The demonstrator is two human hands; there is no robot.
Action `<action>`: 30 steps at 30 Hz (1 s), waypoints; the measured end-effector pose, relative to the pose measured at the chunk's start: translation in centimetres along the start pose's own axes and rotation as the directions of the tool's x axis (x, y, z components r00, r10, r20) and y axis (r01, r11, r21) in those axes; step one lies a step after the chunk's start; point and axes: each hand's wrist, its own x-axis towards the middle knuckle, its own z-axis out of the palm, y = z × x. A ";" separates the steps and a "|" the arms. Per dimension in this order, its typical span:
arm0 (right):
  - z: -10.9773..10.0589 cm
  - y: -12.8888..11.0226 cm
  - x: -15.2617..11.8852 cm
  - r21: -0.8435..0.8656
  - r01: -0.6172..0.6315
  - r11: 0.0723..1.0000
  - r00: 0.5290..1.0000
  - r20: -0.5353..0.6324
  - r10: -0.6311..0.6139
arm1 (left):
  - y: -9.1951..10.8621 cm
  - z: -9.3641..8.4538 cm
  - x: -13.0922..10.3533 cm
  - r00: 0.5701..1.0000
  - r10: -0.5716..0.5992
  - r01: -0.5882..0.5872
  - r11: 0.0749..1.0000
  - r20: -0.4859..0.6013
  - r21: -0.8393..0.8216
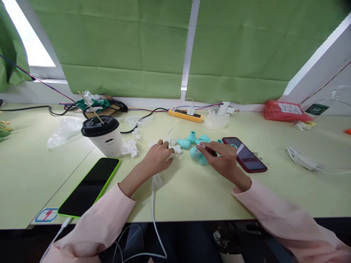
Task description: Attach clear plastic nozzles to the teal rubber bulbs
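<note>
My left hand (157, 157) rests low over the table, fingers curled beside a cluster of small white plastic pieces (177, 149). What those fingers hold, if anything, is hidden. Glossy teal bulb-shaped pieces with short necks lie in a group right of it; one teal bulb (183, 143) points toward the left hand. Over the group's near right side, my right hand (223, 159) is closed in a pinch, with a small whitish piece at its fingertips, just above the teal bulb (195, 153) at the front. Part of the group is hidden behind this hand.
A lidded paper cup (109, 142) with a stick stands at left, near crumpled tissue (130, 148). A green-cased phone (90, 186) and a red-cased phone (246, 157) flank my arms. Behind are a yellow power strip (186, 115) and a red package (285, 111). A white cable (153, 204) hangs over the edge.
</note>
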 end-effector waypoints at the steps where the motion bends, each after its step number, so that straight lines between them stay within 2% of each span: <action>1: 0.2 0.3 -0.1 -0.032 0.025 0.999 1.000 -0.008 -0.025 | 0.0 0.2 0.0 1.000 0.015 -0.015 1.000 0.000 0.011; 5: 0.7 1.5 -0.1 -0.153 0.073 0.985 0.997 0.019 -0.071 | 0.2 0.7 0.0 0.998 0.044 -0.043 0.999 -0.038 0.030; 8: 0.9 1.9 0.0 -0.233 0.047 0.971 0.999 0.009 -0.046 | 0.1 1.2 0.0 0.997 0.003 0.004 0.996 -0.074 0.084; 11: 1.4 2.1 0.1 -0.224 0.006 0.975 1.000 -0.016 -0.010 | -0.2 1.5 0.1 0.994 -0.056 0.067 0.989 -0.090 0.132; 18: 2.0 2.0 0.2 -0.183 -0.152 0.971 0.986 -0.099 0.136 | -0.7 1.4 0.3 0.989 -0.142 0.147 0.979 -0.051 0.141; 24: 2.5 2.4 -0.1 -0.207 -0.173 0.963 0.984 -0.064 0.163 | -0.8 1.5 0.2 0.984 -0.177 0.175 0.974 0.002 0.147; 30: 2.3 2.1 0.0 -0.253 -0.173 0.952 0.985 -0.070 0.160 | -0.6 1.4 0.3 0.987 -0.159 0.156 0.978 0.009 0.141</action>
